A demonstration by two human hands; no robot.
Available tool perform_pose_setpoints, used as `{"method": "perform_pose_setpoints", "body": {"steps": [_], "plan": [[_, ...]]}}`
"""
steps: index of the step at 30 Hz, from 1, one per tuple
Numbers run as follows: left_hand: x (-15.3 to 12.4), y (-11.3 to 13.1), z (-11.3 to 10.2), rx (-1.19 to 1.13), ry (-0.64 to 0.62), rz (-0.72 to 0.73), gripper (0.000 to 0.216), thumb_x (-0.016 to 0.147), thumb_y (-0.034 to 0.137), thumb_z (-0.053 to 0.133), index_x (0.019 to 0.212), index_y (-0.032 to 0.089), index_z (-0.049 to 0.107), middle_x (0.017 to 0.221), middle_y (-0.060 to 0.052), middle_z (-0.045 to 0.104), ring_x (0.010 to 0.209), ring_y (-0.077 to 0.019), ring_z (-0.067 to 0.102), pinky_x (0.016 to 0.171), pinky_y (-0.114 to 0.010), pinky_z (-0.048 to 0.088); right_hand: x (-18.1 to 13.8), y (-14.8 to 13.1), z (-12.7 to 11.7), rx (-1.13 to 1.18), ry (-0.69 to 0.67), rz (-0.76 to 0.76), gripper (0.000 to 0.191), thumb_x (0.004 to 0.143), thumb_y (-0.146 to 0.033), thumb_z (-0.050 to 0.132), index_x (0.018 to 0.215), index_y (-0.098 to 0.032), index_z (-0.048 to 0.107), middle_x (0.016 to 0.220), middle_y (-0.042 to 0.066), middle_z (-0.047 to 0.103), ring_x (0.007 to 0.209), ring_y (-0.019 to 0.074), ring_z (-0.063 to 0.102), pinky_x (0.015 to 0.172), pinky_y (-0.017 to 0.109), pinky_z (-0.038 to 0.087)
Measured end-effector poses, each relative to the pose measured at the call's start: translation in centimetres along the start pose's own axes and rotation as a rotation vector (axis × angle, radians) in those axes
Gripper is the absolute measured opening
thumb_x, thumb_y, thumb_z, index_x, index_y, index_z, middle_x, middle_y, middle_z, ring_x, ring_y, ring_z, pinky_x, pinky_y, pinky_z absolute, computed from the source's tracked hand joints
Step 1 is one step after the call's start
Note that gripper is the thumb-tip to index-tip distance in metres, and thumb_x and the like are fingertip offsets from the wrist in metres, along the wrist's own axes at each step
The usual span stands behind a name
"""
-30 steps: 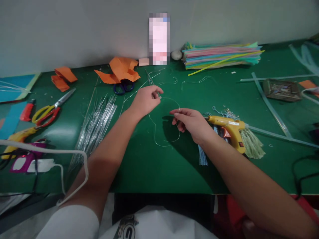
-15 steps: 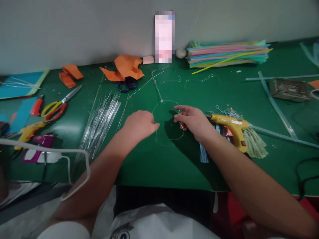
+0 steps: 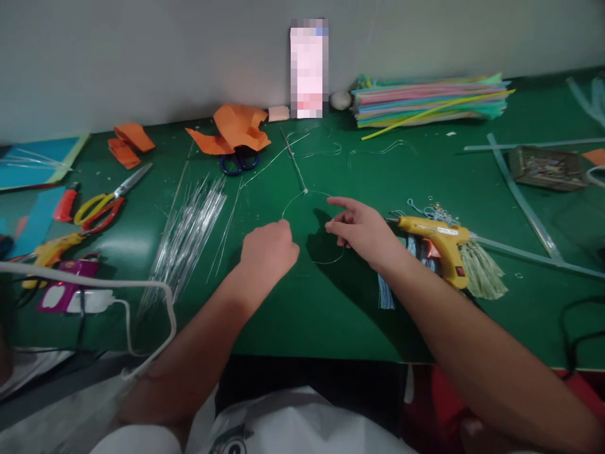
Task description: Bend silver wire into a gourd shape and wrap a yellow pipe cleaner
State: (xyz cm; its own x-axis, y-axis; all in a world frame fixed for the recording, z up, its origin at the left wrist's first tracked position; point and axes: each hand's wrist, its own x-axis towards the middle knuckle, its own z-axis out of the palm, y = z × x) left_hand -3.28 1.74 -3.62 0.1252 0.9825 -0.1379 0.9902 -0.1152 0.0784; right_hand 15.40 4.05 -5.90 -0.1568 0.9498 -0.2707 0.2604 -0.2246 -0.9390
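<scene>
A thin wire loop (image 3: pixel 307 194) lies on the green table (image 3: pixel 302 302) in front of me, with a straight wire stem running away from its top. My left hand (image 3: pixel 268 250) is closed and pinches the loop's left side. My right hand (image 3: pixel 362 228) holds the loop's right side between thumb and fingers, index finger stretched out. A dark shadow lies between the two hands.
A yellow glue gun (image 3: pixel 437 243) with tassels lies right of my right hand. A bundle of clear sticks (image 3: pixel 186 236) lies to the left, with yellow-handled scissors (image 3: pixel 106 205), orange paper scraps (image 3: pixel 234 129) and blue-handled scissors (image 3: pixel 240 161). Stacked coloured straws (image 3: pixel 425 101) sit at the back right.
My left hand came back from the loop's far top to its left side, nearer me. The right hand stayed on the right side of the loop.
</scene>
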Motion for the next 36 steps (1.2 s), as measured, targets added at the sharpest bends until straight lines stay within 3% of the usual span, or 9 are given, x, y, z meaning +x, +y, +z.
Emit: {"method": "perform_pose_setpoints", "body": {"steps": [4, 7, 11, 18, 24, 30, 36], "plan": [[0.2, -0.7, 0.0, -0.254, 0.066, -0.031, 0.009, 0.073, 0.019, 0.060, 0.068, 0.022, 0.052, 0.056, 0.000, 0.057, 0.044, -0.0133, 0.048, 0.043, -0.026, 0.030, 0.0, 0.1, 0.1, -0.115, -0.004, -0.034, 0.034, 0.079, -0.020, 0.063, 0.113, -0.017, 0.066, 0.079, 0.000, 0.063, 0.053, 0.0082, 0.052, 0.052, 0.024, 0.045], [0.5, -1.1, 0.2, -0.500, -0.002, -0.078, 0.009, 0.073, 0.017, 0.060, 0.071, 0.022, 0.053, 0.059, 0.000, 0.062, 0.047, -0.0135, 0.054, 0.046, -0.026, 0.037, -0.1, 0.1, 0.2, -0.212, 0.017, -0.049, 0.033, 0.079, -0.019, 0.063, 0.112, -0.018, 0.068, 0.082, 0.001, 0.065, 0.056, 0.0089, 0.054, 0.055, 0.024, 0.045], [0.8, -1.5, 0.5, -0.736, -0.110, -0.115, 0.018, 0.076, 0.014, 0.057, 0.092, 0.023, 0.054, 0.060, 0.003, 0.064, 0.049, -0.0140, 0.060, 0.048, -0.027, 0.044, -0.2, 0.0, 0.2, -0.272, 0.008, -0.059, 0.031, 0.080, -0.021, 0.062, 0.110, -0.018, 0.069, 0.082, 0.001, 0.065, 0.058, 0.0096, 0.055, 0.056, 0.024, 0.045], [0.5, -1.4, 1.1, -1.061, -0.080, -0.098, 0.037, 0.079, 0.011, 0.054, 0.113, 0.024, 0.051, 0.065, 0.006, 0.056, 0.048, -0.0100, 0.059, 0.047, -0.023, 0.045, -0.2, -0.1, 0.1, -0.269, 0.009, -0.062, 0.029, 0.081, -0.026, 0.061, 0.107, -0.018, 0.070, 0.082, 0.001, 0.066, 0.058, 0.0102, 0.055, 0.059, 0.026, 0.046], [0.0, -0.8, 1.5, -1.274, -0.100, -0.062, 0.016, 0.083, 0.023, 0.062, 0.097, 0.018, 0.066, 0.080, -0.001, 0.064, 0.055, -0.0069, 0.058, 0.050, -0.020, 0.047, -0.6, -0.4, -0.2, -0.417, 0.028, -0.105, 0.028, 0.084, -0.031, 0.058, 0.105, -0.020, 0.072, 0.081, 0.001, 0.070, 0.064, 0.0130, 0.058, 0.062, 0.027, 0.043], [-0.9, -0.9, 2.1, -1.462, -0.263, 0.018, 0.034, 0.076, 0.028, 0.074, 0.107, 0.017, 0.066, 0.108, -0.007, 0.067, 0.072, -0.0130, 0.068, 0.056, -0.023, 0.053, -0.8, -0.6, -0.2, -0.535, 0.086, -0.140, 0.028, 0.084, -0.031, 0.059, 0.105, -0.020, 0.073, 0.085, 0.002, 0.072, 0.071, 0.0151, 0.061, 0.065, 0.028, 0.043], [-0.8, -1.2, 2.3, -1.535, -0.416, 0.075, 0.042, 0.070, 0.018, 0.078, 0.110, 0.017, 0.065, 0.105, -0.006, 0.066, 0.078, -0.0127, 0.067, 0.063, -0.025, 0.056, -0.8, -0.5, -0.2, -0.544, 0.071, -0.128, 0.028, 0.083, -0.029, 0.058, 0.106, -0.020, 0.073, 0.085, 0.002, 0.072, 0.073, 0.0157, 0.062, 0.064, 0.028, 0.043]]}}
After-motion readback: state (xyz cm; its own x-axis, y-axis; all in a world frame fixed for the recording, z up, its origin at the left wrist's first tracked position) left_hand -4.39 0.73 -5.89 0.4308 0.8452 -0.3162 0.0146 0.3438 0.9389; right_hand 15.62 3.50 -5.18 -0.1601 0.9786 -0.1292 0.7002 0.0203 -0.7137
